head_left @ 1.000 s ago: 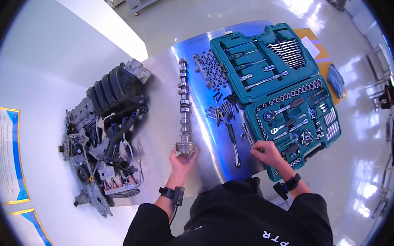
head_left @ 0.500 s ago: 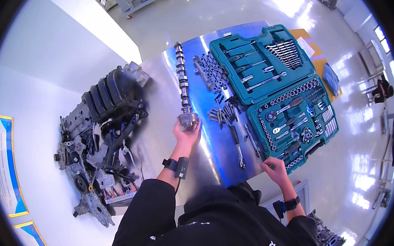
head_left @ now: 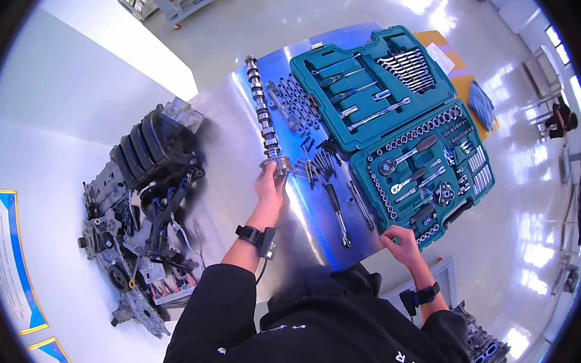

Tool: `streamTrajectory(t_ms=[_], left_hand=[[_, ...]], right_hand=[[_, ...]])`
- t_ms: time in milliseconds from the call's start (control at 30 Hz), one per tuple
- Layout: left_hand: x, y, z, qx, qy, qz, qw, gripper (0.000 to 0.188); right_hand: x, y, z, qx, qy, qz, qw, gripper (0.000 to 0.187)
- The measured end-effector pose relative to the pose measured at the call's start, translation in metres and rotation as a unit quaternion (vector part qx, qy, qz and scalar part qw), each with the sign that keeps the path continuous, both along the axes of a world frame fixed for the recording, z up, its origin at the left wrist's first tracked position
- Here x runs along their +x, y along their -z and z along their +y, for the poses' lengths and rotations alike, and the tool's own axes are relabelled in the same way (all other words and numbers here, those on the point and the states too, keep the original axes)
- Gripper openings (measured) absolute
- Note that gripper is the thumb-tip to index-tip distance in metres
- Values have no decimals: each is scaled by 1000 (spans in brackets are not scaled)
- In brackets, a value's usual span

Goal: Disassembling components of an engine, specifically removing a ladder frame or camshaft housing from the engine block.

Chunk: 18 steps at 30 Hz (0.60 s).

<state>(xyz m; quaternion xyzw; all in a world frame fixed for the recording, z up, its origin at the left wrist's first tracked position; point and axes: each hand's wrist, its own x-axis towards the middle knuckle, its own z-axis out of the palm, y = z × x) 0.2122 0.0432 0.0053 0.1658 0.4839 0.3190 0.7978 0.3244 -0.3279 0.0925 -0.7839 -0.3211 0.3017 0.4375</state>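
Note:
A long metal camshaft (head_left: 262,111) lies lengthwise on the metal table, its lobes running away from me. My left hand (head_left: 270,188) is closed on the round, wider fitting at its near end, thumb on top; the fingers beneath are partly hidden. My right hand (head_left: 402,246) is curled at the near corner of the green tool case (head_left: 345,135), fingertips drawn together; whether anything small is inside them cannot be seen. Between the hands lie a ratchet wrench (head_left: 339,217), a slim metal bar (head_left: 361,206) and a pile of bolts (head_left: 319,166).
Small grey metal parts (head_left: 293,104) lie grouped right of the camshaft. A partly stripped engine (head_left: 148,194) stands at the left. The open case holds sockets, ratchets and wrenches. Blue cloth (head_left: 481,106) lies beyond its right side. Another engine part (head_left: 482,346) sits low at the right.
The view has shifted slightly, moving the table items up and left in the picture. My left thumb now lies over the camshaft's end fitting, which was cupped from below before. My right hand stays curled.

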Motion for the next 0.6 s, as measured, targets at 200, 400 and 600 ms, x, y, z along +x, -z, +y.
streamTrajectory(t_ms=[200, 400, 600], left_hand=[[10, 1, 3, 73, 18, 41, 996, 48], [26, 4, 7, 127, 23, 188, 974, 49], [30, -4, 13, 148, 120, 266, 945, 43]], right_hand=[[6, 1, -10, 4, 3, 6, 1000, 7], [1, 9, -14, 9, 1, 24, 1000, 7], [0, 16, -21, 17, 9, 32, 999, 7]])
